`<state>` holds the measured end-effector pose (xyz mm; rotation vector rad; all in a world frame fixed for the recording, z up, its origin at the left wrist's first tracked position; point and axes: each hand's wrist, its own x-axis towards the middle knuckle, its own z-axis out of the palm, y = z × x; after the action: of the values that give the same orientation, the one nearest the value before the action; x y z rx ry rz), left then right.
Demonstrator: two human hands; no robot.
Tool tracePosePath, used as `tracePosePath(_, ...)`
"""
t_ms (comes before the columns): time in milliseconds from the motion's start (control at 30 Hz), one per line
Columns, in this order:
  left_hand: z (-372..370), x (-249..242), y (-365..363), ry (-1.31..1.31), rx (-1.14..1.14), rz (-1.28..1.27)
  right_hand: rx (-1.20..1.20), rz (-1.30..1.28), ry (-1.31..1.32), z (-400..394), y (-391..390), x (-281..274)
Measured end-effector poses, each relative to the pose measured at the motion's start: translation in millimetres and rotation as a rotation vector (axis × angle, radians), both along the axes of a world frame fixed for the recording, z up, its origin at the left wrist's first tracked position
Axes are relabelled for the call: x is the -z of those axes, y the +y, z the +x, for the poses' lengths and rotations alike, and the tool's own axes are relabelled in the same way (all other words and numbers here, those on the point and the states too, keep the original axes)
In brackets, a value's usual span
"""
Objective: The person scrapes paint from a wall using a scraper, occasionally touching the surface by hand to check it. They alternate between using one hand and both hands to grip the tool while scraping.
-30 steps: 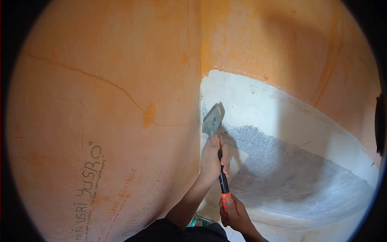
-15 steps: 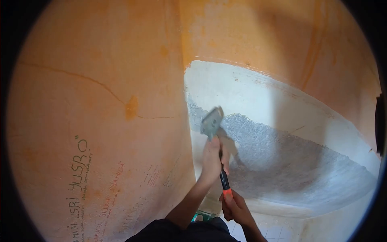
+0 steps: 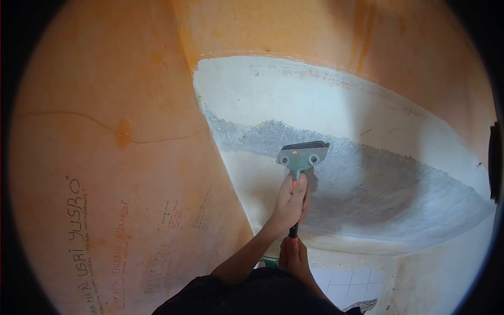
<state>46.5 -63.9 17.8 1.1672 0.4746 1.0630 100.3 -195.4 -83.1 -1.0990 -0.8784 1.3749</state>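
I'm gripping the scraper (image 3: 299, 157) by its handle (image 3: 294, 230), left hand (image 3: 289, 202) below the blade (image 3: 304, 146), right hand (image 3: 292, 254) lower. It's facing the wall's grey patch (image 3: 388, 181); contact is unclear. I'm judging it stiff, fairly light, sharp-edged, the handle offering the safest hold.

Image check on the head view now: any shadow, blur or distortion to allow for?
Head view: black corners, fisheye curving; broad soft shadow across the white patch and grey patch; scraper fairly sharp; smallest wall writing too faint to read.
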Motion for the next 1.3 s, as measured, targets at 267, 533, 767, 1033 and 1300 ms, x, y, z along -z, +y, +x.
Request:
tracePosePath(267,11,-25,-1,-0.087,-0.028,0.015,0.012,0.086,-0.187,18,-5,-38)
tracePosePath(533,6,-44,3,-0.272,0.021,-0.145,-0.01,0.057,-0.343,29,-4,-56)
tracePosePath(767,-3,-52,10,-0.246,-0.043,-0.119,-0.097,0.099,-0.273,28,18,-65)
tracePosePath(1033,-20,-46,16,-0.201,0.01,-0.124,0.001,0.01,-0.255,-1,14,-38)
tracePosePath(1300,-38,-35,21,-0.02,0.023,-0.045,0.009,0.031,-0.189,-32,22,-39)
